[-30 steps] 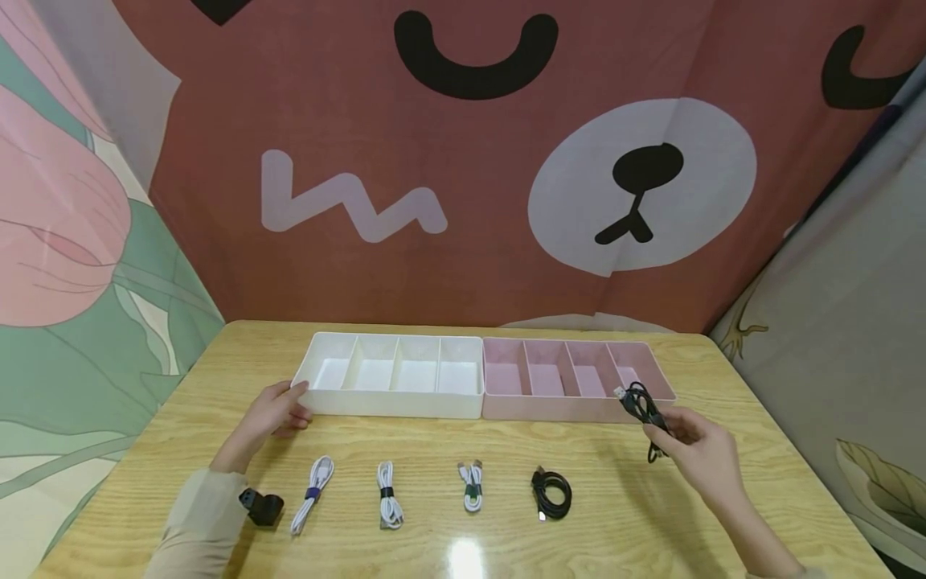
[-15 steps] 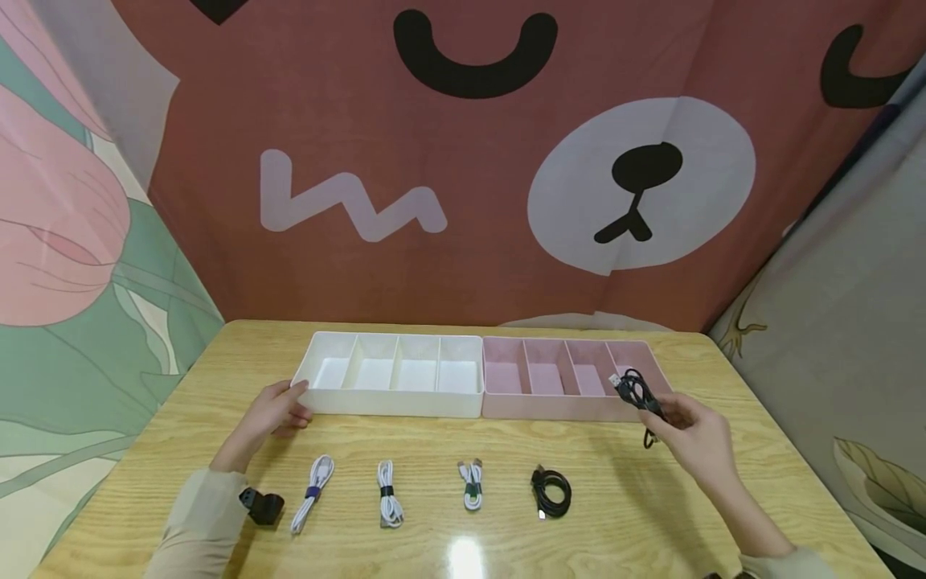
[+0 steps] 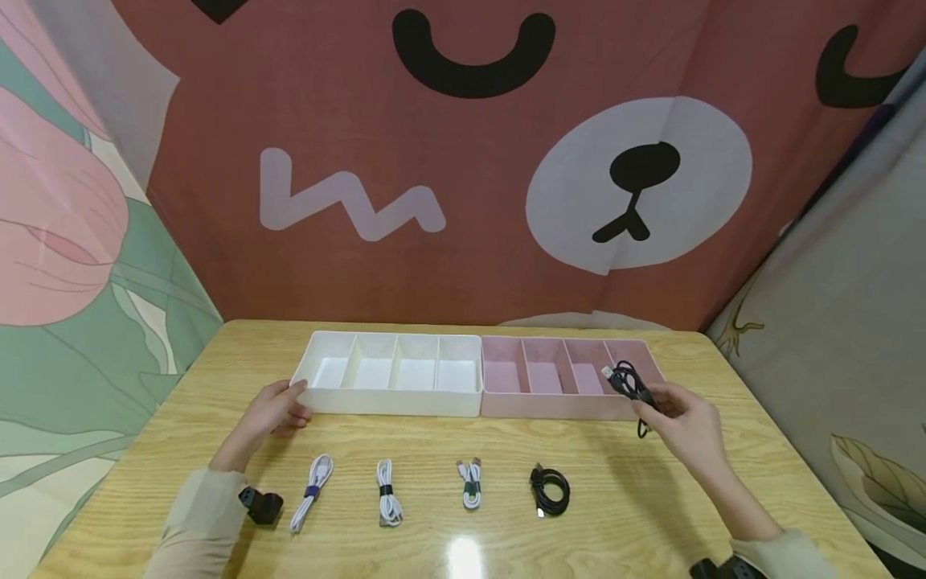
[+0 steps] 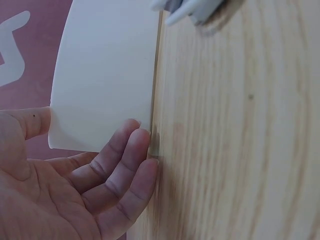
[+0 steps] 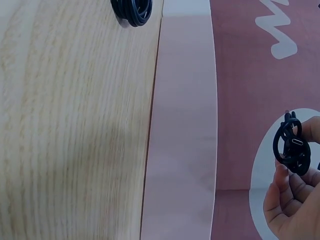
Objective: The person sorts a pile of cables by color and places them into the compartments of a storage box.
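Head view, right hand (image 3: 683,422): pinches a bundled black USB cable (image 3: 628,382) between thumb and fingers
Held cable: clear of the table, pale plug pointing left, a loop hanging below the fingers; seen against the rightmost compartments of the pink organiser (image 3: 560,406); right wrist view shows it higher than the rim; whether it is directly over a compartment cannot be told
Left hand (image 3: 271,416): holds the left end of the white organiser (image 3: 394,404), thumb at the rim, remaining fingers partly curled by the end wall and lower corner
Organisers: four compartments each, standing end to end and touching, white at left, pink at right, toward the far edge of the wood-grain table (image 3: 615,539)
Loose cables, left to right: white cable with purple tie (image 3: 312,492), lying slanted; white cable with black tie (image 3: 389,503); white cable with green tie (image 3: 472,482), the shortest bundle; coiled black cable (image 3: 554,508), wound in a ring; all four apart, in a row nearer the person than the organisers
Wrists: beige sleeves (image 3: 206,523) on both arms; black wrist camera (image 3: 262,507) at the left one
Backdrop: reddish-brown fabric (image 3: 477,265) with a cartoon muzzle print, behind the table; floral curtain (image 3: 65,265) at left
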A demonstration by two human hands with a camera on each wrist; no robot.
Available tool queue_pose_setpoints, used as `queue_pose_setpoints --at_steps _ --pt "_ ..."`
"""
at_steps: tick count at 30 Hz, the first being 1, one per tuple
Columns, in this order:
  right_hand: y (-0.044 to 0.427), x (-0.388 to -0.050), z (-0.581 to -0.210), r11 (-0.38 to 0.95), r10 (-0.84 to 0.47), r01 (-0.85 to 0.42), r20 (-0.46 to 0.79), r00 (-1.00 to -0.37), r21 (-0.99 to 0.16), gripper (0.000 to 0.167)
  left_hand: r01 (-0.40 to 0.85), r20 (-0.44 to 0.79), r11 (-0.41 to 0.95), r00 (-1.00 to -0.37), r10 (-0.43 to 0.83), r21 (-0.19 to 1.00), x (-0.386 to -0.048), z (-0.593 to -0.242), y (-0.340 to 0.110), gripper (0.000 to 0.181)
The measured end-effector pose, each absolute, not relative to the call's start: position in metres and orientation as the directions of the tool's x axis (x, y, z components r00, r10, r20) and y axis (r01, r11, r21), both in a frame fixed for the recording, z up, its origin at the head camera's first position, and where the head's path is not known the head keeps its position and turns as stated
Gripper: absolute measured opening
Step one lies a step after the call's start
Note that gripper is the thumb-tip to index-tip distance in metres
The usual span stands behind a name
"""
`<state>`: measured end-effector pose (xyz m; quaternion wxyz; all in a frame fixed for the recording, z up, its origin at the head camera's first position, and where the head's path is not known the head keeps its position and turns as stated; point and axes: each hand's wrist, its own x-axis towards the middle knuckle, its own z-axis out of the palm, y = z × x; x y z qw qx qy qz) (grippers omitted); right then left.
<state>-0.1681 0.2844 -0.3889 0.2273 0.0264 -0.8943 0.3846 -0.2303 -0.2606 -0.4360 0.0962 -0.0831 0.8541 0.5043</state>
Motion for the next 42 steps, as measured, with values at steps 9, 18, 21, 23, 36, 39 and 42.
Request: queue_pose_setpoints --at_steps 9,18,21,23,36,39,42 --pt "0.284 -0.177 -0.393 0.656 0.113 -0.282 0.461 -0.88 -0.7 0.018 -0.243 -0.25 0.497 -0.967 -0.052 0.833 -0.231 -0.436 -0.261 0.061" --pt "0.275 -0.182 -0.379 0.71 0.101 -0.228 0.417 -0.903 -0.667 0.021 -0.247 -0.258 0.495 -0.965 -0.047 0.833 -0.233 -0.436 -0.26 0.058" --pt "0.275 -0.186 -0.379 0.715 0.094 -0.231 0.419 -0.903 -0.66 0.021 -0.243 -0.257 0.495 -0.965 -0.039 0.834 -0.233 -0.435 -0.26 0.057" --pt "0.274 -0.188 -0.378 0.716 0.089 -0.233 0.417 -0.905 -0.659 0.021 -0.241 -0.256 0.493 -0.966 -0.038 0.836 -0.233 -0.436 -0.26 0.057" --pt "0.267 -0.2 -0.369 0.716 0.067 -0.226 0.386 -0.92 -0.66 0.024 -0.245 -0.257 0.484 -0.966 -0.044 0.84 -0.233 -0.437 -0.261 0.059" --pt "0.266 -0.202 -0.367 0.713 0.06 -0.233 0.389 -0.919 -0.662 0.022 -0.247 -0.257 0.483 -0.965 -0.045 0.84 -0.233 -0.437 -0.261 0.059" --pt "0.264 -0.204 -0.365 0.712 0.056 -0.236 0.388 -0.92 -0.661 0.021 -0.247 -0.259 0.478 -0.965 -0.042 0.843 -0.232 -0.437 -0.262 0.059"
